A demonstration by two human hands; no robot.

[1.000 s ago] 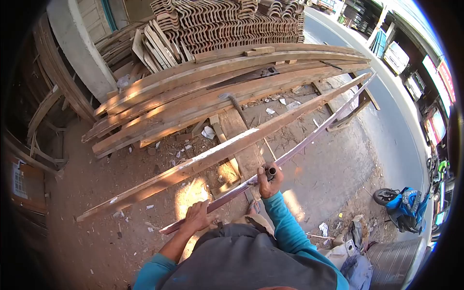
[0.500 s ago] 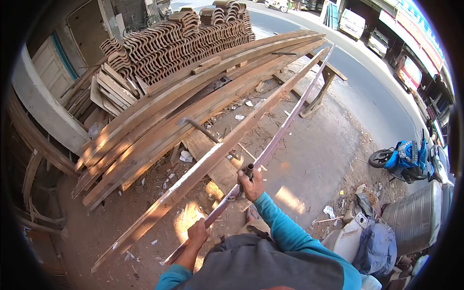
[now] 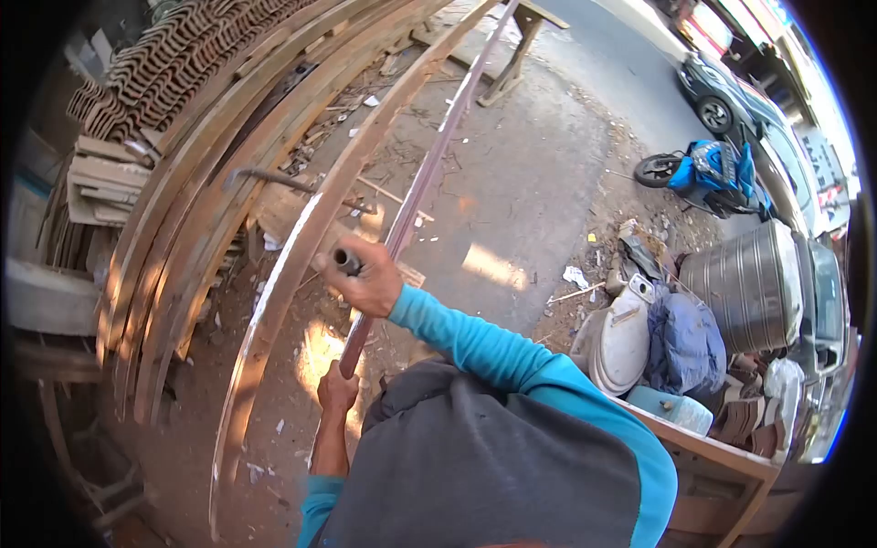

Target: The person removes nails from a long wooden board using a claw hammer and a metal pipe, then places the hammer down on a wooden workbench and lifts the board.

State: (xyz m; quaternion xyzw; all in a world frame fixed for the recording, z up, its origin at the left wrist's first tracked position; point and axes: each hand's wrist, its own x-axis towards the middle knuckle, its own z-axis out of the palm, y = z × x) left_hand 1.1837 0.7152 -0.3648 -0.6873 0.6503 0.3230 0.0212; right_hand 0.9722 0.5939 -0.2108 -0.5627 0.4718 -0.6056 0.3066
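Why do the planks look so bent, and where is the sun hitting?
Head view: the fisheye lens bows the straight planks and darkens the corners. Hard sunlight falls in patches on the ground beside the long strip that the right hand and left hand grip; the person's shadow covers the foreground.

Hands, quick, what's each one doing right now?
Left hand: closed around the near end of the long dark strip.
Right hand: closed on a dark cylindrical tool handle.
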